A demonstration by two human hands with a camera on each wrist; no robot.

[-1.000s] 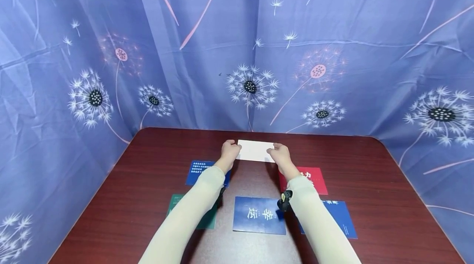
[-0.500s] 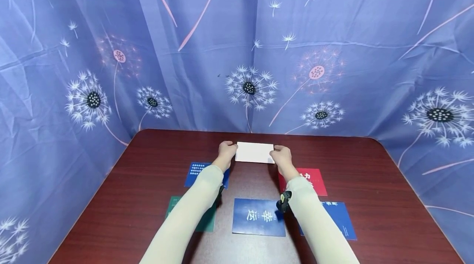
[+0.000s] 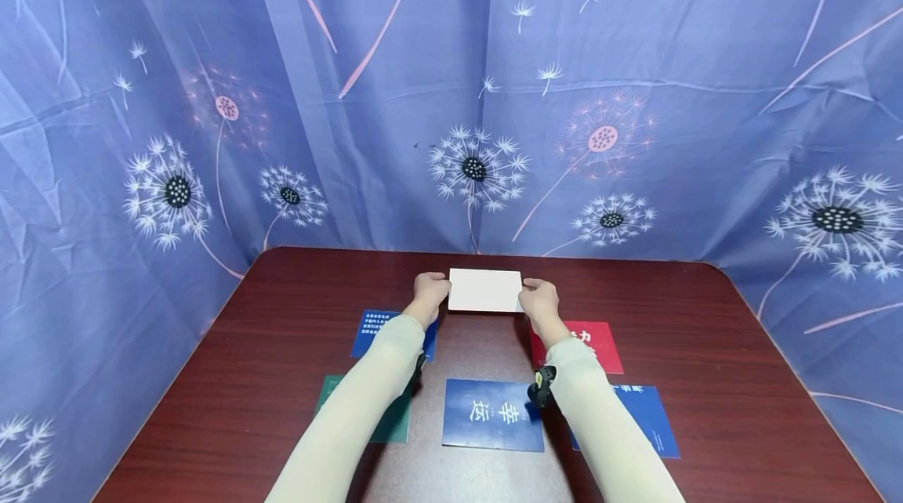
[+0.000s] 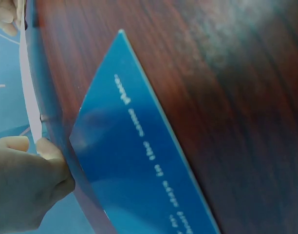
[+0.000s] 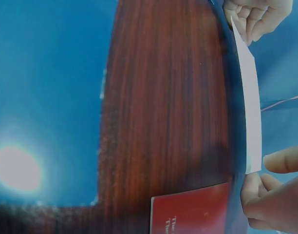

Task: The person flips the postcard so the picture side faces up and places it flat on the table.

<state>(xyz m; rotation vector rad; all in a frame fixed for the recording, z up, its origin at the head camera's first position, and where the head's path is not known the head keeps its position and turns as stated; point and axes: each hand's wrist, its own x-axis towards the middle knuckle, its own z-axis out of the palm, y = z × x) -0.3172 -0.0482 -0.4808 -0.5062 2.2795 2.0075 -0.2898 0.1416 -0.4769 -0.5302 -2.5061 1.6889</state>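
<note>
A white rectangular card [image 3: 485,290], its near face blank, is held up by both hands near the table's far edge. My left hand [image 3: 430,293] pinches its left end; in the left wrist view the thumb and fingers of the left hand [image 4: 27,187] meet at the card's edge. At the opposite end my right hand [image 3: 540,301] holds the short side, and in the right wrist view the end of the card [image 5: 252,122] sits between the fingers of the right hand [image 5: 278,204]. The side facing away is hidden in the head view.
On the dark red wooden table [image 3: 705,346] lie a blue booklet [image 3: 374,331] and a green booklet [image 3: 395,421], both partly under the left arm. A blue booklet with white characters [image 3: 494,415] lies mid-front. Right are a red booklet [image 3: 603,346] and another blue booklet [image 3: 652,417].
The hands have shifted slightly apart, so the thumbs overlap the card's face less. The card has tilted and its face looks taller. The booklets have stayed put.
</note>
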